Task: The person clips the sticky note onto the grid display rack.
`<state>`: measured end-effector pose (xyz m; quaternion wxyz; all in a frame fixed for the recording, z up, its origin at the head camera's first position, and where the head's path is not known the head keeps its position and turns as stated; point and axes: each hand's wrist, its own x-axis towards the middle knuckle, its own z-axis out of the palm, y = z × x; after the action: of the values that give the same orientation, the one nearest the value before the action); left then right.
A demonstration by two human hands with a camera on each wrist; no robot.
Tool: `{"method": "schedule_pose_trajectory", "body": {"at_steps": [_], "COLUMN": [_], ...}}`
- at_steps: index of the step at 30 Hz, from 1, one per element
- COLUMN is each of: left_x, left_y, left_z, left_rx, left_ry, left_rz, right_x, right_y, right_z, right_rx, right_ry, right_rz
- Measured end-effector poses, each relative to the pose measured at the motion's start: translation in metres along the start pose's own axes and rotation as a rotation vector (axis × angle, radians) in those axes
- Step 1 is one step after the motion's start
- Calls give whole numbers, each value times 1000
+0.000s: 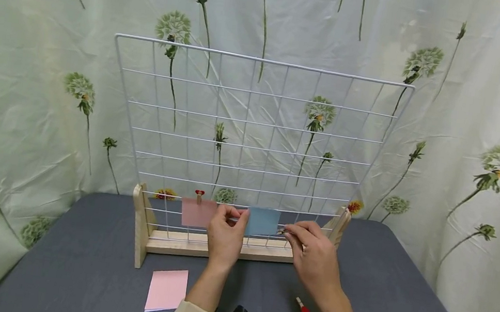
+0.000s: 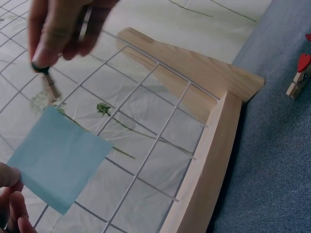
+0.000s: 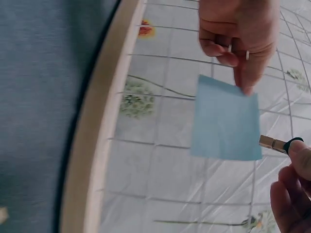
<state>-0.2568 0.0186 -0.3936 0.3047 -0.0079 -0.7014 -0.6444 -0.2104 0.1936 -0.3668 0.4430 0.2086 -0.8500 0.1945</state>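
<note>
A light blue paper square lies against the lower part of the white wire grid. My left hand pinches the paper by its left edge. At the opposite side my right hand pinches a small wooden clothespin with a dark green end. In the right wrist view the clothespin's wooden tip is right at the paper's edge. Left of my left hand, a pink paper square hangs on the grid under a clothespin with a red heart.
Wooden feet and a wooden bar support the grid on a dark blue-grey tabletop. A stack of pink paper lies in front. Two red-heart clothespins lie near my right forearm. A flowered curtain hangs behind.
</note>
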Motion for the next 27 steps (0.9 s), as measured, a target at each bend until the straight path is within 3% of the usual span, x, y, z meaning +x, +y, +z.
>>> {"method": "schedule_pose_trajectory", "body": {"at_steps": [10,16,27], "left_x": [0,0,-1], "left_y": [1,1,1], "left_z": [1,1,1], "left_rx": [35,46,39], "left_ry": [15,18,16], "left_rz": [7,18,10], "right_x": [45,52,58], "right_y": [-11,-14,-17], "right_z": [12,19,22], "right_rx": [-11,-49,-102], "right_ry": [-40,-70,-169], "right_rz": [-23,-43,10]}}
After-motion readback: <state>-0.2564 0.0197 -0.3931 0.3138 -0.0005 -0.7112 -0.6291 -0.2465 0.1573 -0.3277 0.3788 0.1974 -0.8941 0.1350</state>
